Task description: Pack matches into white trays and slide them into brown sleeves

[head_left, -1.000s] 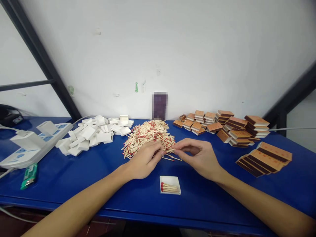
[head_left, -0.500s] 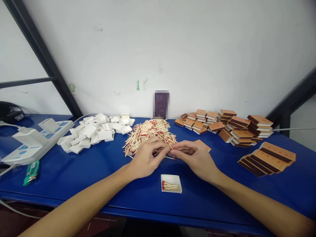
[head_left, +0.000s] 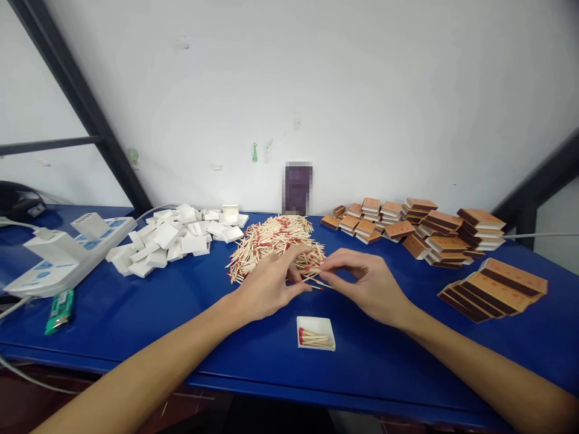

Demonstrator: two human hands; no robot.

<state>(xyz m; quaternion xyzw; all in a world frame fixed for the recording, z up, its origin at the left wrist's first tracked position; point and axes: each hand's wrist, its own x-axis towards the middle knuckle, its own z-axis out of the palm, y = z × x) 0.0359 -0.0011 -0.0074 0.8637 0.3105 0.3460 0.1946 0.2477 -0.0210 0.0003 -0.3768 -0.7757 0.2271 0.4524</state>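
Observation:
A heap of red-tipped matches [head_left: 283, 232] lies in front of the wall. At its near edge my left hand [head_left: 266, 286] is open, thumb and index finger spread apart, with a few loose matches by the thumb tip. My right hand [head_left: 371, 283] is closed in a pinch at the heap's right front edge, its fingertips on matches; how many is too small to tell. Below the hands sits a white matchbox tray [head_left: 332, 331], open side up, with several matches [head_left: 314, 337] lying in it, red heads to the left.
Several white empty trays [head_left: 167, 235] are piled at left, near a power strip [head_left: 72, 274] and a green-wrapped item [head_left: 60, 310]. Brown matchbox sleeves [head_left: 446, 244] stand stacked at right, with a fanned row of flat sleeves [head_left: 493, 289] nearer. A pixelated dark rectangle [head_left: 297, 188] leans on the wall.
My left thumb and index finger have spread apart, and the two hands have drawn slightly away from each other. Loose matches now show between them. The view has shifted slightly.

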